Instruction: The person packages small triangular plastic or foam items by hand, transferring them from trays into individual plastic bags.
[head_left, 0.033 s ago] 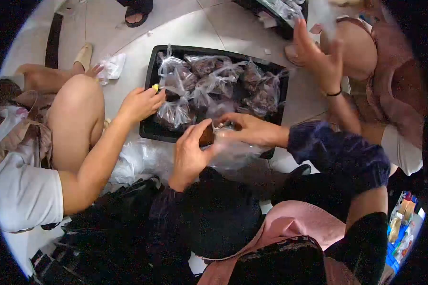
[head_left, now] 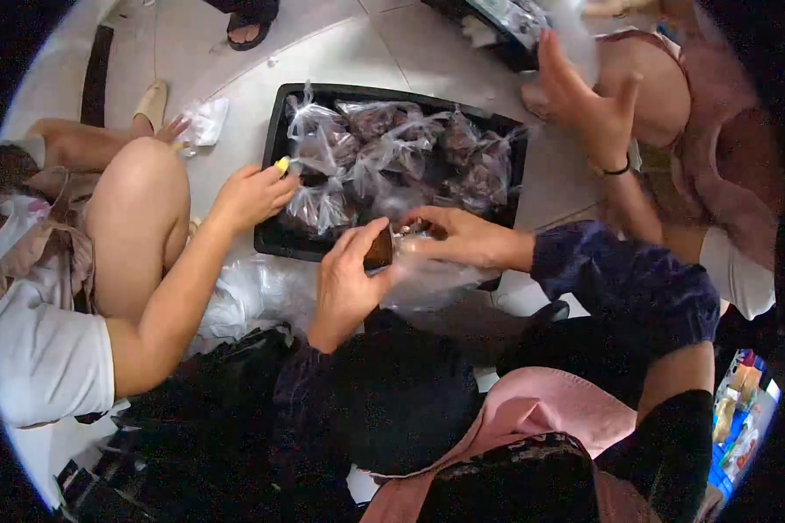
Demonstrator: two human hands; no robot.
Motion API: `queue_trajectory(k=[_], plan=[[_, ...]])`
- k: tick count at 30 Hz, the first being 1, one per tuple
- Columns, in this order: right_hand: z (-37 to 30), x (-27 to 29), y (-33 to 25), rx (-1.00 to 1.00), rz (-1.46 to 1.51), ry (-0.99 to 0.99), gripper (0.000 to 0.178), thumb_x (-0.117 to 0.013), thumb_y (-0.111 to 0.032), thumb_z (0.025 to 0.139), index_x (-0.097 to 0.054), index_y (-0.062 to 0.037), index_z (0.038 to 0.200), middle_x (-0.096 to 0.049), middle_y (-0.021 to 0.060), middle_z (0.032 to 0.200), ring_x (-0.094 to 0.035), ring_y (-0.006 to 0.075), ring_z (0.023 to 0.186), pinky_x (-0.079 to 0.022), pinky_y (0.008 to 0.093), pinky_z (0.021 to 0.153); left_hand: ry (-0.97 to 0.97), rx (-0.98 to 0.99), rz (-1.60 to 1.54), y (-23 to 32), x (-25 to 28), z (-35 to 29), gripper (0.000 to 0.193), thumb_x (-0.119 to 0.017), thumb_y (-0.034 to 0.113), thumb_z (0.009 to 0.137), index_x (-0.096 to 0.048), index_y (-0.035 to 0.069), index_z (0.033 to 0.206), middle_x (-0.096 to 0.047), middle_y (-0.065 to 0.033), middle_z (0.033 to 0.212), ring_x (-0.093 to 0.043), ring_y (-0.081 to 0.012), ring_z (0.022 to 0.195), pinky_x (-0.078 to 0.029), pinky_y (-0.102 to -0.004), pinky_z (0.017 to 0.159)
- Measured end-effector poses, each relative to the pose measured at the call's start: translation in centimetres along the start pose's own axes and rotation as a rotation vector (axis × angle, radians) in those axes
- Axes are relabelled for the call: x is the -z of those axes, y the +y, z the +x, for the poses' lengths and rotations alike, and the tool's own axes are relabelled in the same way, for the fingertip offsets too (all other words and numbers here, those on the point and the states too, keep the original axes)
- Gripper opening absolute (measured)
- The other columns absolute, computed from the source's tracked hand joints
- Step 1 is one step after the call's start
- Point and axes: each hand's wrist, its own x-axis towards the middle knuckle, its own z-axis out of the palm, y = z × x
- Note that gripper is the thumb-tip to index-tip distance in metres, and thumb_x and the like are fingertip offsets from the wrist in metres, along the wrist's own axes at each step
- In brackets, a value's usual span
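Note:
My left hand (head_left: 347, 283) grips a small brown object (head_left: 379, 247), perhaps a cup or block, just over the near edge of a black tray (head_left: 269, 241). Close against it, my right hand (head_left: 467, 237) has its fingers bent together around part of a clear plastic bag (head_left: 432, 279); what lies inside its fingers is blurred. Several knotted clear bags (head_left: 392, 157) with dark brown contents fill the tray beyond my hands.
A co-worker's hand (head_left: 257, 196) with a small yellow item (head_left: 283, 164) reaches over the tray's left edge. Another person's raised hand (head_left: 589, 113) is at the right. Loose plastic bags (head_left: 257, 292) lie near-left; a second black tray (head_left: 506, 44) stands far right.
The co-worker's hand on the left has drawn back slightly to the left with the yellow item. My hands stay nearly in place.

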Motion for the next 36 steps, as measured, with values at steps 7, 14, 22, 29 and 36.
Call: queue_trajectory(k=[7,14,22,29,36], plan=[[-1.4,-0.4,1.4,-0.012,0.573,-0.105,0.03,-0.066,-0.025,0.089,-0.056,-0.0055,0.109,-0.06,0.0005,0.091,-0.055,0.0073,0.081,-0.045,0.0234,0.068,-0.148,-0.102,-0.159,0.3,0.6,0.1,0.053,-0.073,0.007,0.069,-0.059,0.005,0.12,-0.062,-0.0155,0.113,-0.062,-0.0315,0.103,-0.05,-0.036,0.087],[-2.0,2.1,0.4,0.033,0.654,0.038,0.033,-0.061,-0.015,0.091,-0.053,-0.005,0.122,-0.062,0.001,0.108,-0.058,0.0073,0.093,-0.048,0.0231,0.081,0.006,0.0,0.077,2.0,2.6,1.5,0.056,-0.079,0.011,0.066,-0.06,0.006,0.118,-0.059,-0.0107,0.092,-0.058,-0.0242,0.071,-0.048,-0.0345,0.063],[-4.1,4.6,-3.6,0.07,0.39,0.026,0.034,-0.06,-0.017,0.092,-0.05,-0.0088,0.123,-0.059,-0.0029,0.093,-0.055,0.0067,0.082,-0.044,0.0212,0.069,-0.098,-0.263,-0.317,2.6,4.6,3.3,0.01,-0.068,0.004,0.079,-0.061,0.0,0.086,-0.057,-0.0084,0.082,-0.056,-0.018,0.075,-0.044,-0.0279,0.068],[-2.6,3.7,-2.2,0.101,0.45,0.029,0.034,-0.057,-0.015,0.094,-0.048,-0.0058,0.125,-0.059,0.0006,0.1,-0.055,0.0053,0.09,-0.045,0.0218,0.078,-0.174,-0.135,-0.846,3.8,4.1,2.4,0.012,-0.064,0.009,0.086,-0.057,0.0,0.083,-0.056,-0.0038,0.083,-0.051,-0.0119,0.079,-0.04,-0.024,0.072],[-3.0,2.9,-3.0,0.093,0.269,0.108,0.032,-0.053,-0.021,0.097,-0.05,-0.0025,0.122,-0.06,0.0013,0.103,-0.055,0.0053,0.093,-0.045,0.0212,0.08,-0.118,0.059,-1.675,2.8,3.4,2.0,0.021,-0.062,0.027,0.09,-0.052,0.008,0.089,-0.042,0.0022,0.067,-0.046,-0.0117,0.068,-0.04,-0.0271,0.064]])
